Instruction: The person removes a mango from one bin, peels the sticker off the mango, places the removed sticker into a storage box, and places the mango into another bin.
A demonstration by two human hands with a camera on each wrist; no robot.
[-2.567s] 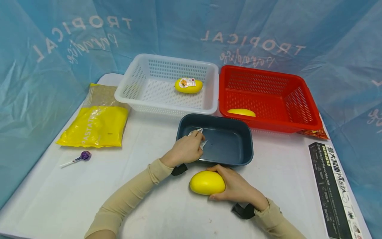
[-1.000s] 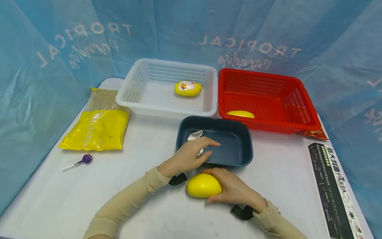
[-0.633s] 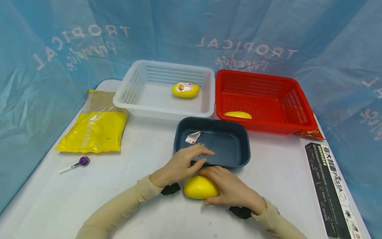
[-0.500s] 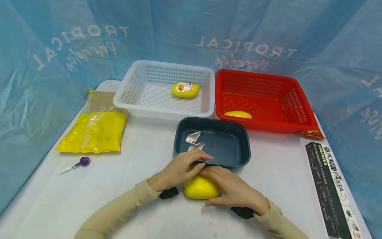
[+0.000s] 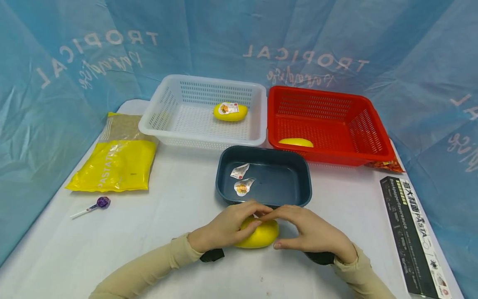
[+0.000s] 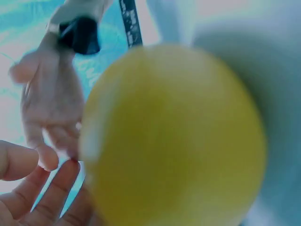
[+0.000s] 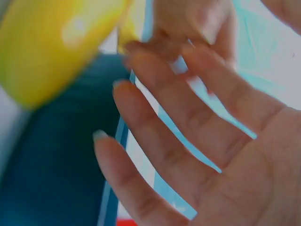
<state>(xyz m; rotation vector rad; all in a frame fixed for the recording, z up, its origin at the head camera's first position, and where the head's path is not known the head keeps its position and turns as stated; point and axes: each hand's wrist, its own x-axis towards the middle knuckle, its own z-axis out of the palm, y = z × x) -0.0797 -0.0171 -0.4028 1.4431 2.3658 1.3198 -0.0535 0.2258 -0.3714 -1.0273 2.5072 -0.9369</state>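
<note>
A plain yellow fruit (image 5: pixel 261 237) lies on the white table just in front of a dark blue tray (image 5: pixel 300 195). My left hand (image 5: pixel 239 224) curls round its left side. My right hand (image 5: pixel 284 226) lies at its right, fingers stretched, the fingertips touching its top. The left wrist view is filled by the fruit (image 6: pixel 174 136), blurred. In the right wrist view my right fingers (image 7: pixel 178 155) are spread and straight beside the fruit (image 7: pixel 51 47). Two peeled stickers (image 5: pixel 239 170) (image 5: pixel 242 187) lie in the tray.
A white basket (image 5: pixel 164 137) at the back holds a labelled yellow fruit (image 5: pixel 230 112). The red basket (image 5: pixel 373 137) holds a plain one (image 5: pixel 296 142). A yellow pasta bag (image 5: pixel 115 162) and a lollipop (image 5: pixel 98 204) lie left. A black pasta box (image 5: pixel 414 232) lies right.
My left hand left the tray, where a second sticker now lies, and came back onto the fruit. My right hand loosened its hold and slid to the fruit's right side.
</note>
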